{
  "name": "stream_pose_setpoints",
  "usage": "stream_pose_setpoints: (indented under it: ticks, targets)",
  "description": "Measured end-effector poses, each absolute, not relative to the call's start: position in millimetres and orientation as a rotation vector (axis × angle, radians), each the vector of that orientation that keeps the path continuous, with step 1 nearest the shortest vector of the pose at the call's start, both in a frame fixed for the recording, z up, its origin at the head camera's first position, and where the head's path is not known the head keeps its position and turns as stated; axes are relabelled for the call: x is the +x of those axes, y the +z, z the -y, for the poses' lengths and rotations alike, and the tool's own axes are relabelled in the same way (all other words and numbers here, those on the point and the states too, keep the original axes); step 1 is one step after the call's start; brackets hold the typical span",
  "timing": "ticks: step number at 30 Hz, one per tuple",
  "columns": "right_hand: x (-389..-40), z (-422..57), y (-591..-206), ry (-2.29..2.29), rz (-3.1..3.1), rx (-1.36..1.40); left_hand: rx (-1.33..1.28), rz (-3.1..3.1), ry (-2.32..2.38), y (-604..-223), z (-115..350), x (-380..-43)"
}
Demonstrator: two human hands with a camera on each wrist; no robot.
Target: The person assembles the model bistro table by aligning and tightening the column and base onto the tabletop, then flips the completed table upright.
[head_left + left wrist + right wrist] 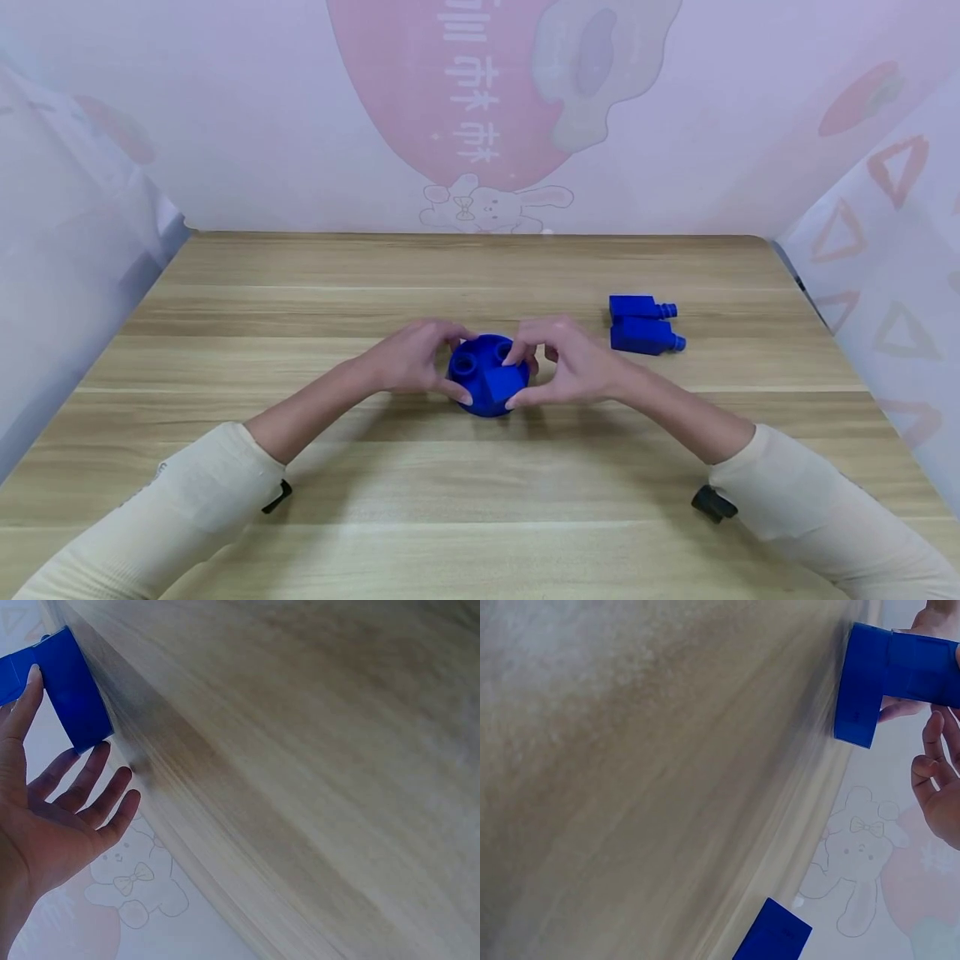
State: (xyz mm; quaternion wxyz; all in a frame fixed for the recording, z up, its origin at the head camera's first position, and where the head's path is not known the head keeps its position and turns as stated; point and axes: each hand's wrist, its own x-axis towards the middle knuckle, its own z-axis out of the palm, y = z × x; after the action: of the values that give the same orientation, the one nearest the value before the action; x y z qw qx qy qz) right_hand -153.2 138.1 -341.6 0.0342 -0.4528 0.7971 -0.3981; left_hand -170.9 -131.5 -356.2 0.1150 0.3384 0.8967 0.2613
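Observation:
A round blue base [477, 395] with raised ring sockets sits on the table in front of me. My left hand [411, 358] grips its rim from the left, thumb at the near edge and fingers at the far edge. On the base's right half stands a rectangular blue block [507, 383], upright in the right wrist view and reaching well above the base [859, 686]. My right hand [573, 362] pinches this block between thumb and fingers. The block's lower end is hidden where it meets the base.
Two more blue blocks with ribbed necks, a farther one [632, 307] and a nearer one [641, 335], lie side by side to the right, necks pointing right. The wooden table [480, 508] ends at a pale printed curtain [262, 125] behind and at both sides.

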Motion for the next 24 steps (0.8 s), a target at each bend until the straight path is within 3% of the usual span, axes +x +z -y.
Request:
stream_pose_setpoints:
  ticks: [24]
  targets:
    - [-151.4, -137.6, -342.6, -1.308, -2.383, -1.194, 0.975, -2.636, 0.792, -359.2, 132.3, -170.3]
